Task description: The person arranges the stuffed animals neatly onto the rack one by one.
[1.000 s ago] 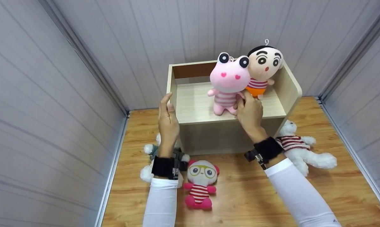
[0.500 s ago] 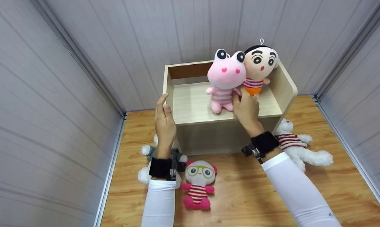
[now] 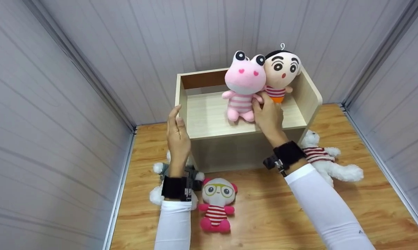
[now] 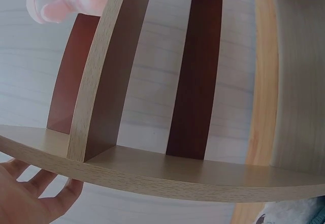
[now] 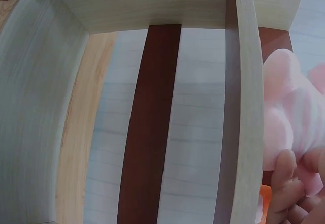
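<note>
A pink frog plush with a striped body sits upright on the top board of a pale wooden shelf unit. My right hand pinches the plush at its arm and side; the right wrist view shows the fingers by its leg. Just behind and to the right, a black-haired boy doll in a striped shirt and orange shorts leans against the frog. My left hand rests on the outside of the unit's left side panel, fingers extended. In the left wrist view its fingertips lie at the panel's edge.
On the wooden floor in front lies a panda plush with pink limbs. A white fluffy plush is partly hidden under my left forearm. Another white plush in a striped top lies right of the unit. Grey walls enclose the space.
The frog plush has shifted slightly back from the shelf's front edge, with my right hand still gripping it. My left hand stays at the side panel. The head view has drifted a little.
</note>
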### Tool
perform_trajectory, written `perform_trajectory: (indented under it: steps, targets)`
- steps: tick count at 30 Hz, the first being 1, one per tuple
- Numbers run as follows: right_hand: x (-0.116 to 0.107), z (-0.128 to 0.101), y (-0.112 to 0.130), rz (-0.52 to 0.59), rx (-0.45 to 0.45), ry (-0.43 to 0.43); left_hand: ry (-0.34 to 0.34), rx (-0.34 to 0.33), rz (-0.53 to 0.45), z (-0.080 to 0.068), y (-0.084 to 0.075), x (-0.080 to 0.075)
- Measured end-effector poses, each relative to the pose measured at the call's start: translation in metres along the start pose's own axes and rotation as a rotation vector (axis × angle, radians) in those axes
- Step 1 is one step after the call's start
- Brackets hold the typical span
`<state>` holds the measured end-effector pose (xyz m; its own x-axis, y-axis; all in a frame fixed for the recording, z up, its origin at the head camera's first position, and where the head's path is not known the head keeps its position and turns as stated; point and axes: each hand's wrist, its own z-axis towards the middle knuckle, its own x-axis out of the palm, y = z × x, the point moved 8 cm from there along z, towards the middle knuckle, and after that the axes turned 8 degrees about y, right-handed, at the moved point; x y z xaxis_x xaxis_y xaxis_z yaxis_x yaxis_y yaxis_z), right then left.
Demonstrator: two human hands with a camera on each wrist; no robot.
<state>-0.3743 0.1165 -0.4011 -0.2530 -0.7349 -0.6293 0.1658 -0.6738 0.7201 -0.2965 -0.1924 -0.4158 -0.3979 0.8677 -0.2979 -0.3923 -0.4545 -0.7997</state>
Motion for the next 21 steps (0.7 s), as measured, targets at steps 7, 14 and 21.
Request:
perform_trajectory:
  steps: [7, 14, 21]
  targets:
    - [0.002, 0.006, 0.004, 0.003, -0.006, 0.011, 0.002, -0.014, -0.010, -0.002, 0.001, -0.001]
    - [0.009, 0.013, 0.003, 0.070, 0.002, 0.077, 0.017, -0.035, 0.002, -0.002, 0.002, 0.000]
    - [0.007, 0.018, -0.004, 0.237, 0.081, 0.074, 0.023, -0.036, 0.013, 0.000, 0.005, 0.002]
